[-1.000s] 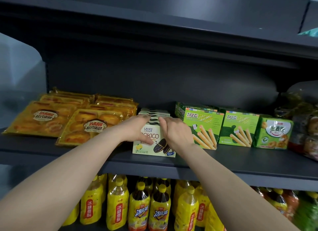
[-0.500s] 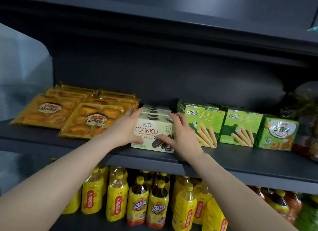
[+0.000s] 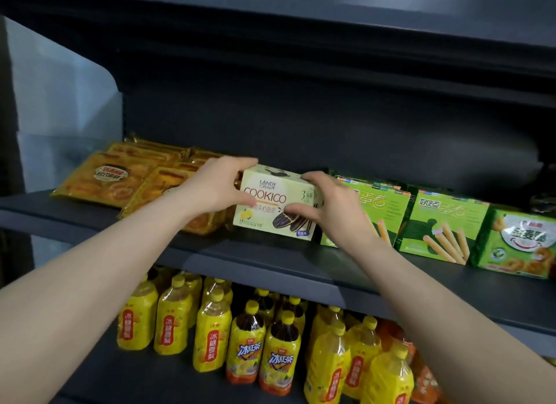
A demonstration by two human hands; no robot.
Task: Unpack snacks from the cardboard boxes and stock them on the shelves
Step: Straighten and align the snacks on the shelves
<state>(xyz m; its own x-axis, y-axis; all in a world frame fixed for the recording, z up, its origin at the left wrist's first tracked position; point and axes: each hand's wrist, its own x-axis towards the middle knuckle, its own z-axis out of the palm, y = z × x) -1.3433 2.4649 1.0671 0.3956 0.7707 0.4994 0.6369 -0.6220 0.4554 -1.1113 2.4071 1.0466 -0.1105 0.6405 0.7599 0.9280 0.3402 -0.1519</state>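
A pale Cookico cookie box (image 3: 270,205) stands on the dark shelf (image 3: 270,262), at the front of a row of like boxes. My left hand (image 3: 219,187) grips its left side, fingers over the top edge and thumb on the front. My right hand (image 3: 328,205) grips its right side the same way. The box sits between orange pastry packs (image 3: 105,181) on the left and green stick-biscuit boxes (image 3: 445,226) on the right. The boxes behind it are mostly hidden.
A green cookie box (image 3: 523,244) stands at the far right of the shelf. The lower shelf holds several yellow and red drink bottles (image 3: 246,349). Another dark shelf (image 3: 301,21) hangs overhead. A pale wall panel (image 3: 60,103) lies at the left.
Both hands slid from the front face to the box's sides and top. The box now stands more upright, its front fully showing. My view has come closer.
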